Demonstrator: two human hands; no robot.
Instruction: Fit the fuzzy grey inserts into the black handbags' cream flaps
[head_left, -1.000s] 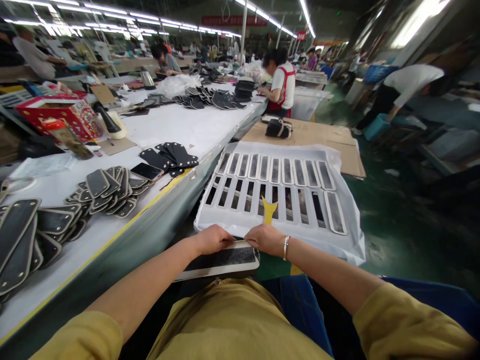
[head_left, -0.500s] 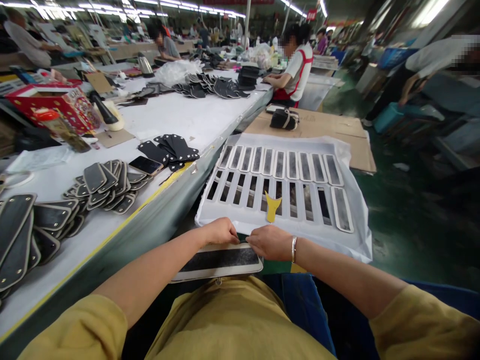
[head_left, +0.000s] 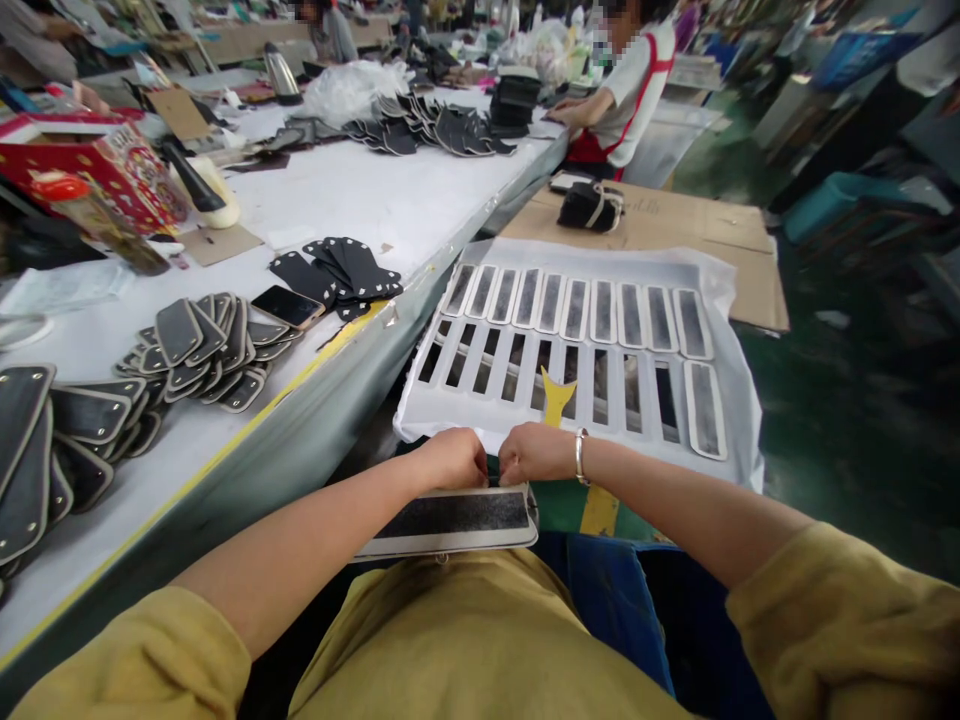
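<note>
My left hand (head_left: 459, 458) and my right hand (head_left: 534, 453) are both closed, knuckles almost touching, at the far edge of a black panel with a pale border (head_left: 461, 515). That panel lies close against my waist, its left end covered by my left forearm. What my fingers pinch is hidden; a small dark bit shows between them. Just beyond is a white slotted tray (head_left: 420, 425). Its back row holds several narrow black strips with pale borders (head_left: 575, 308), and one more strip (head_left: 705, 408) sits at the front right. A yellow forked piece (head_left: 556, 397) lies at the tray's front.
The white worktable (head_left: 322, 205) on my left carries piled black panels (head_left: 90, 412), a phone (head_left: 288, 306), black riveted pieces (head_left: 341, 270), a bottle with an orange lid (head_left: 105, 225) and a red box (head_left: 142, 165). Cardboard (head_left: 697, 240) lies behind the tray. A co-worker (head_left: 637, 95) sits beyond.
My view has tilted down and shifted slightly left. Both hands have turned their knuckles inward and come closer together, still at the panel's far edge. The tray's contents look the same.
</note>
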